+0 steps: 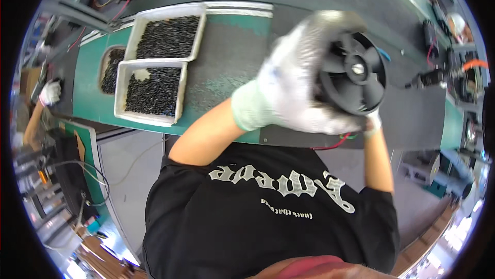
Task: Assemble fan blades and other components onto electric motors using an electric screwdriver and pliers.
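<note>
White glove on a co-worker's hand [50, 93] at the far left, just beside a dark object; too small in view to tell the spread of those fingers. Next, moving right, green worktop [86, 80] with a pale-rimmed rounded hollow [101, 78], filled with small black parts [167, 36]. Over its right side, two white trays, touching edge to edge: far tray [200, 31] covered in the same parts, near tray [149, 119] likewise loaded, save for a bare pale patch toward its far left corner. To the right of both, a dark mat [221, 62], scuffed to green in places.

Below, black shirt [268, 191] with pale lettering. Reaching up from its left sleeve, a bare forearm [209, 132] and the left hand [294, 83], in a whitish knit glove blurred at the edges. Fingers curled around the left side of a round black fan [357, 70], above the mat, blades and hub facing the camera. Under the fan, a red wire [335, 144] and a bit of green wire [352, 136]. At its lower right, the right hand [374, 123], gloved too, mostly hidden behind; cannot tell the state of its fingers. Farther right, well apart, a black tool [435, 77] near an orange hose [474, 64].
</note>
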`<state>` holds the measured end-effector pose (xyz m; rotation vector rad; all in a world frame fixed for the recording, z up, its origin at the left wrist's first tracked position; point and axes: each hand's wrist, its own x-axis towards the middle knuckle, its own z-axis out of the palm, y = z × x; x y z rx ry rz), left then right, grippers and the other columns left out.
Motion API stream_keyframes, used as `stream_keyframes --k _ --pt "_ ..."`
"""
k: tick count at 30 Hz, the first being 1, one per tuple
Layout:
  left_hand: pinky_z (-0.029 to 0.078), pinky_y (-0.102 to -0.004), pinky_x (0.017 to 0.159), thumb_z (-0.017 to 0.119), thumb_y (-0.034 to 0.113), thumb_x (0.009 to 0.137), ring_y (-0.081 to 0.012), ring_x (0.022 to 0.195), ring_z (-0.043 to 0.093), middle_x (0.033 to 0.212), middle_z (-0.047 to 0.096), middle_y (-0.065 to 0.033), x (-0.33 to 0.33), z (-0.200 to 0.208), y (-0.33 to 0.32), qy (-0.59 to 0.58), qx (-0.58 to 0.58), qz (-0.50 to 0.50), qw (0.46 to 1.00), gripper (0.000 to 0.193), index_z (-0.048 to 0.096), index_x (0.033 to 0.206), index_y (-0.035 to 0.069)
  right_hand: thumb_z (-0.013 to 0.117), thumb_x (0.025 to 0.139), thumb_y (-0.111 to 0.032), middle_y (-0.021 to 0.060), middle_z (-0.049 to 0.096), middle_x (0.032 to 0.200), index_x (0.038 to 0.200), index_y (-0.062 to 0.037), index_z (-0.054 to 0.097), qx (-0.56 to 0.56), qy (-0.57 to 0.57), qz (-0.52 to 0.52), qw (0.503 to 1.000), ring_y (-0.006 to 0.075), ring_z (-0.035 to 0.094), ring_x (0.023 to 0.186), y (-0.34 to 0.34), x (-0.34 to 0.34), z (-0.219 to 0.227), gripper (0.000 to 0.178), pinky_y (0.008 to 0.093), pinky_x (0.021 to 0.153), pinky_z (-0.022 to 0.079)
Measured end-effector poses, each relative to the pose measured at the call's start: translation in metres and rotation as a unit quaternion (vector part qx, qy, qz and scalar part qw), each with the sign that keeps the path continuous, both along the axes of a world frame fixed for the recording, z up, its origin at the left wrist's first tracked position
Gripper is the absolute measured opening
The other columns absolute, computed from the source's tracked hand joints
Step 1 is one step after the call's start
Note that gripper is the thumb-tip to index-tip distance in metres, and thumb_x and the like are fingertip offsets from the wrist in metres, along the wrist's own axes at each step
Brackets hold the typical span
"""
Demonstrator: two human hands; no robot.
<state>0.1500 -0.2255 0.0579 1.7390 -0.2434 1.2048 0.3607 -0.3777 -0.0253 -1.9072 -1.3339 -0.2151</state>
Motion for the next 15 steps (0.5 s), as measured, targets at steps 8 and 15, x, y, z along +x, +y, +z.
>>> stream_keyframes --k 8,15 --pt "0.038 -0.0579 0.095 0.067 0.039 0.077 -0.0471 0.113 0.049 0.132 0.040 -0.0319 -0.088 0.020 -0.052 0.120 0.177 0.079 0.974 0.066 0.044 0.127 0.002 0.067 0.084 -0.034 0.0149 0.062 0.099 0.116 0.0043 0.054 0.119 0.616 0.053 0.777 0.0248 0.064 0.085 0.048 -0.050 0.014 0.052 0.0336 0.077 0.053" --pt "0.050 -0.0328 0.075 0.056 0.007 0.087 -0.0238 0.087 0.061 0.093 0.063 -0.0150 -0.248 0.002 0.042 0.053 0.049 0.578 0.813 0.010 0.056 0.080 0.000 0.066 0.084 -0.042 0.0163 0.065 0.101 0.106 0.0044 0.064 -0.184 0.309 -0.178 0.916 0.0255 0.065 0.087 0.182 0.175 0.024 0.052 0.0342 0.076 0.051"
